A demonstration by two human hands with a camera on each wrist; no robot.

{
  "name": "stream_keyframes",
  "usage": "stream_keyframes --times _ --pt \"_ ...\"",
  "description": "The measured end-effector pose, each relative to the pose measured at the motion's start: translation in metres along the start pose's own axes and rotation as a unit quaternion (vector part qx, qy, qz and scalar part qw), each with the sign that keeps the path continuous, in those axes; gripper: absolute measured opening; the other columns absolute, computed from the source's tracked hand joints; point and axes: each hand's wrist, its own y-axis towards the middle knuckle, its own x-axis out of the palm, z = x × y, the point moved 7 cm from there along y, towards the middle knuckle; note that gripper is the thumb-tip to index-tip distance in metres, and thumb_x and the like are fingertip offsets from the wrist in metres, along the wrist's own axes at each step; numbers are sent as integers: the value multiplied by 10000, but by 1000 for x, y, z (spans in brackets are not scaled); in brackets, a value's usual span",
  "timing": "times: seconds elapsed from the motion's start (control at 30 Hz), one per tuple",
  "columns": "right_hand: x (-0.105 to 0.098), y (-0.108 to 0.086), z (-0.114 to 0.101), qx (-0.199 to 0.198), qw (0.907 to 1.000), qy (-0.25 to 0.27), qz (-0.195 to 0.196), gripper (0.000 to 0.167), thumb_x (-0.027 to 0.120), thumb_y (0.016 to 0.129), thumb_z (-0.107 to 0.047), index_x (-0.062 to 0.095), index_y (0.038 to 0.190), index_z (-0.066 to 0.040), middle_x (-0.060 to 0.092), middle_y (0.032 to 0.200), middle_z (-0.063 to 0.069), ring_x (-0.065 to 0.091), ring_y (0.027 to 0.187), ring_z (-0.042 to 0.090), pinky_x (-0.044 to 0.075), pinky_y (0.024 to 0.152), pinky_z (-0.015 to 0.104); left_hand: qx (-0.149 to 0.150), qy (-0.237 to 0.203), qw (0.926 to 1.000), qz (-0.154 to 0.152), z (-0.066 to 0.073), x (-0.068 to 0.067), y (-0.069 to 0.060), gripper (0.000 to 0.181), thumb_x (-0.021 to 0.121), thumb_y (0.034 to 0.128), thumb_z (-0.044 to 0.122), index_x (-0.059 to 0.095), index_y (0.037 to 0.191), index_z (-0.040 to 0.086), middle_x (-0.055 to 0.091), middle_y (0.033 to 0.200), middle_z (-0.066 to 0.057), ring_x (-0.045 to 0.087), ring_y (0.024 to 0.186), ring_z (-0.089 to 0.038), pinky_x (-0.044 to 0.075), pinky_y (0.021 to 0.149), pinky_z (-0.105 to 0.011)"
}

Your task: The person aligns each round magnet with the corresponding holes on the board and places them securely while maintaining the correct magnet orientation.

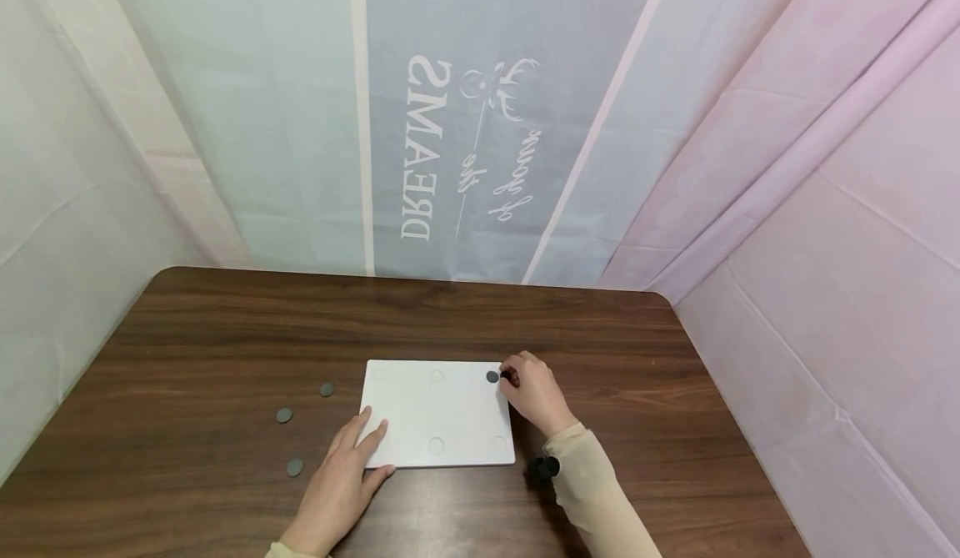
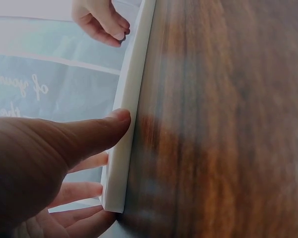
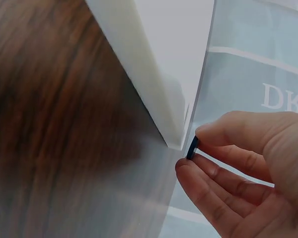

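A white rectangular board [image 1: 420, 412] with faint round recesses lies on the table. My left hand [image 1: 337, 475] rests at its near left corner, fingers fairly straight; in the left wrist view the thumb [image 2: 97, 136] touches the board's side edge [image 2: 131, 94]. By the far right corner, my right hand [image 1: 536, 391] pinches a small dark disc [image 3: 192, 148] between thumb and fingertips. Another dark disc [image 1: 492, 376] shows on the board just left of those fingertips. What lies under the left hand is hidden.
Left of the board, three loose dark grey discs lie on the wooden table [image 1: 225, 341]: a far one [image 1: 326, 389], a middle one [image 1: 284, 415] and a near one [image 1: 295, 467]. Fabric curtains [image 1: 300, 124] with printed lettering enclose the table's back and sides.
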Motion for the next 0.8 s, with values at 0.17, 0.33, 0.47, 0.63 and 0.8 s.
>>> stream_keyframes --times 0.17,0.33,0.47,0.63,0.8 --pt "2 1 -7 -125 9999 27 -14 103 705 827 -41 707 929 -20 605 834 54 566 691 106 491 585 232 -10 -18 10000 24 0 0 0 559 806 762 187 618 1260 18 449 1422 -226 454 1275 -415 495 904 -540" --pt "5 2 -11 -187 9998 10 -17 96 708 829 -43 707 925 -30 604 826 46 550 674 103 469 567 219 -15 -40 10000 35 0 1 0 559 805 765 190 616 1263 18 447 1425 -223 452 1280 -409 492 915 -533" --pt "6 2 -15 -310 9995 23 -16 87 704 832 -43 707 919 -42 586 805 29 506 658 82 431 558 203 -32 -48 10000 39 0 1 0 557 803 767 190 616 1262 17 444 1427 -225 447 1284 -412 490 917 -535" --pt "8 4 -21 -478 9988 19 -82 91 691 839 -43 708 928 -37 585 811 31 506 666 80 438 569 204 -59 -54 10000 26 -1 1 1 554 800 771 191 615 1264 18 442 1430 -222 446 1287 -411 489 921 -533" --pt "12 7 -26 -485 9986 66 -207 95 695 834 -40 708 928 -46 598 831 36 560 707 99 486 606 221 -72 -74 9999 -1 -2 1 1 557 797 774 195 611 1270 20 437 1435 -218 444 1291 -409 486 927 -532"
